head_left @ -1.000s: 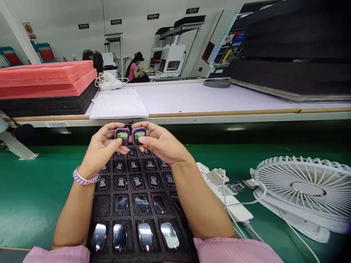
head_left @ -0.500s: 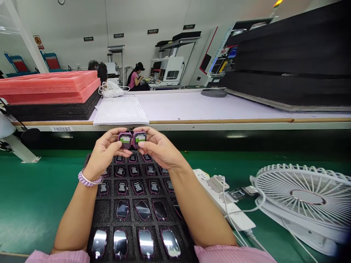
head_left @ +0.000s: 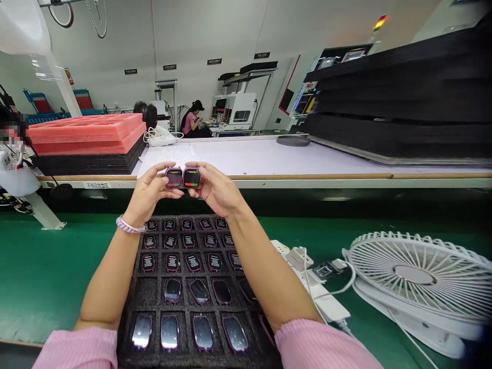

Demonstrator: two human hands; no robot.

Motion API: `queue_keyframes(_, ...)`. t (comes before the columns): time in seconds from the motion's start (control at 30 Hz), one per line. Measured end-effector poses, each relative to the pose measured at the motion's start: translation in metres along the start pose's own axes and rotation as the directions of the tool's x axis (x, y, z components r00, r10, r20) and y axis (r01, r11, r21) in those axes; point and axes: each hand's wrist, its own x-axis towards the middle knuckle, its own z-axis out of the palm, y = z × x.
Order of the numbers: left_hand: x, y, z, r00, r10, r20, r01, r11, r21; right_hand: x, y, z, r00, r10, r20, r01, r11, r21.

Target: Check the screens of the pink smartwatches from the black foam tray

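Note:
My left hand (head_left: pixel 148 193) pinches a small purple-rimmed watch body (head_left: pixel 174 177) and my right hand (head_left: pixel 215 190) pinches a second one (head_left: pixel 191 177). Both pieces are held side by side, touching, raised above the far end of a black foam tray (head_left: pixel 148 292). Their faces show red and green patches toward me. The tray's pockets hold several more such pieces, some label side up, some glossy screen side up. A purple band is on my left wrist.
A white fan (head_left: pixel 417 274) lies flat at right on the green belt (head_left: pixel 49 266), beside a white power strip (head_left: pixel 319 292) with cables. Behind runs a white bench (head_left: pixel 292 154) with pink foam sheets (head_left: pixel 86 130), paper, black foam stacks. People sit far back.
Both hands have lifted the two pieces higher above the tray and tilted them, so their faces now show red and green instead of green labels. The camera view has tilted up.

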Motion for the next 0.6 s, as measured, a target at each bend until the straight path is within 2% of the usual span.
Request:
queue_keyframes(0.13, 0.019, 0.014, 0.002, 0.991, 0.131, 0.035, -0.133, 0.989, 0.068, 0.024, -0.016, -0.001, 0.994, -0.111, 0.008, 0.111, 0.993, -0.045)
queue_keyframes(0.27, 0.033, 0.022, 0.006, 0.96, 0.276, 0.048, -0.279, 0.953, 0.114, 0.036, -0.037, 0.002, 0.982, -0.184, 0.04, 0.187, 0.978, -0.09)
queue_keyframes(0.43, 0.042, 0.026, 0.011, 0.929, 0.369, 0.013, -0.367, 0.919, 0.144, 0.034, -0.061, 0.005, 0.979, -0.188, 0.079, 0.2, 0.958, -0.205)
queue_keyframes(0.6, 0.045, 0.028, 0.014, 0.903, 0.429, 0.012, -0.426, 0.893, 0.145, 0.03, -0.073, 0.006, 0.973, -0.193, 0.126, 0.218, 0.947, -0.236)
